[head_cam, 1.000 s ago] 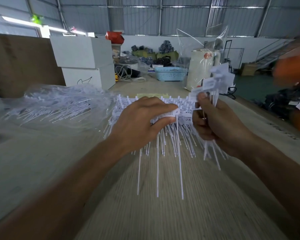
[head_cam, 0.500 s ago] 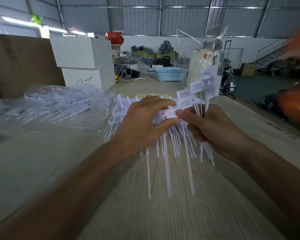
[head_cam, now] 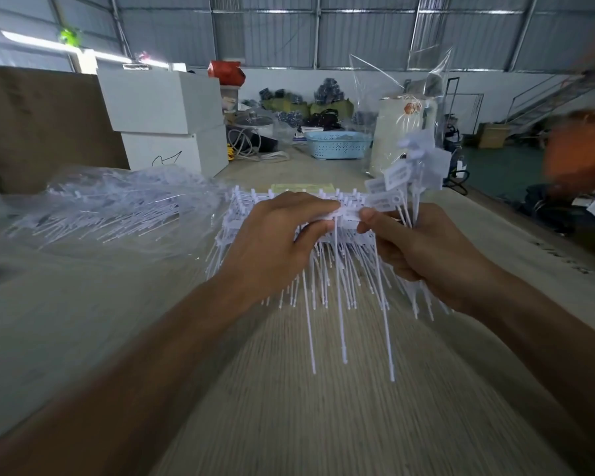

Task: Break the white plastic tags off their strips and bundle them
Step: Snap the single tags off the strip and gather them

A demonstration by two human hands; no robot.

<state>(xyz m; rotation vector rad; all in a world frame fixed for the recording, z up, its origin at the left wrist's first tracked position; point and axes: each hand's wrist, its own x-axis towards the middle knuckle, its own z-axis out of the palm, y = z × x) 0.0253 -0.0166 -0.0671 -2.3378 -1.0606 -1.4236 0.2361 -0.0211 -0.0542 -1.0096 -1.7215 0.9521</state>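
Left hand (head_cam: 272, 242) grips the tag strip (head_cam: 327, 219) at its top bar, stems hanging below the fingers. Right hand (head_cam: 423, 249) pinches one tag just beside that grip while clutching a bundle of loose tags (head_cam: 413, 166) rising above it

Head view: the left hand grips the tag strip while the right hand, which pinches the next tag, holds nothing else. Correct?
Not quite. In the head view the right hand also holds a bundle of loose tags; the left hand does grip the tag strip.
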